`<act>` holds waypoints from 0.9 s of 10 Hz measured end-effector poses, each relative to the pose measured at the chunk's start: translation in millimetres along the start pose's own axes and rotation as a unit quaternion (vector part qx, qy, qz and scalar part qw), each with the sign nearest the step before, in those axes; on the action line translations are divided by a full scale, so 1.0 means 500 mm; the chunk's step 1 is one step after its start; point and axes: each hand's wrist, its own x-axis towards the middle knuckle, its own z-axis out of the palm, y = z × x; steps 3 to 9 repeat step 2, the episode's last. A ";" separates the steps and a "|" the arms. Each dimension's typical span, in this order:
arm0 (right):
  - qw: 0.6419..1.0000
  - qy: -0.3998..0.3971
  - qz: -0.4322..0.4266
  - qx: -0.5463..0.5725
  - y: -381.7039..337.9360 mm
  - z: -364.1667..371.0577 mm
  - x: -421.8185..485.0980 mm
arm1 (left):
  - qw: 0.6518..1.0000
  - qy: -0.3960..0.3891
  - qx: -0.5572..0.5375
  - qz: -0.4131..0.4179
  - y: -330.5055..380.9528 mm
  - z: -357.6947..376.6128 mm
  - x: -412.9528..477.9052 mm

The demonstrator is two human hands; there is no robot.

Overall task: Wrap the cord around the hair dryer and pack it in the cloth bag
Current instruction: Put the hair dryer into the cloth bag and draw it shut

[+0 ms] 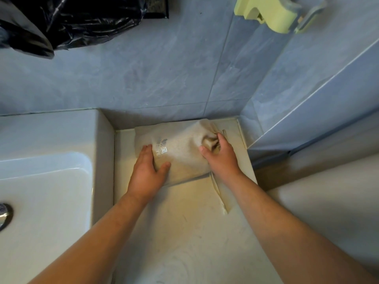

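– Most of it looks done tbh. No hair dryer or cord can be seen anywhere on the counter (pixel 184 232), and the cloth bag (pixel 180 152) is bulged out in the middle. So it's judged that the dryer has been packed inside, cord and all. That can't be confirmed though, since nothing inside is shown.

– Where's the bag sat exactly?

– It's laid on its side in the far right corner of the counter, up against the tiled wall, just right of the sink (pixel 51 181). Its mouth is turned to the right and the printed lettering is faced up.

– And the hands?

– The left hand (pixel 147 173) is laid over the near left end of the bag, fingers fairly straight and a bit spread, thumb pressed on the near side. The bag is being steadied more than grabbed. The right hand (pixel 221 156) is curled into the bunched-up mouth, with the fabric pinched between thumb and fingers.

– So what's left?

– Closing it, probably. The mouth is gathered, but whether it's cinched fully can't be told, as it's hidden by the fingers. One drawstring (pixel 218 193) is trailed loose across the counter toward the near side, untied. So the pull-tight step is reckoned to be what's left, maybe a knot too.
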 end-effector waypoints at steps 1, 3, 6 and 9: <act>1.000 -0.021 -0.009 -0.015 -0.005 -0.013 0.004 | 0.999 0.018 0.027 0.042 0.010 -0.025 -0.001; 0.994 -0.011 -0.013 -0.109 -0.023 -0.039 -0.013 | 0.993 0.010 0.097 0.063 0.028 -0.064 -0.012; 0.994 -0.011 -0.013 -0.109 -0.023 -0.039 -0.013 | 0.993 0.010 0.097 0.063 0.028 -0.064 -0.012; 0.994 -0.011 -0.013 -0.109 -0.023 -0.039 -0.013 | 0.993 0.010 0.097 0.063 0.028 -0.064 -0.012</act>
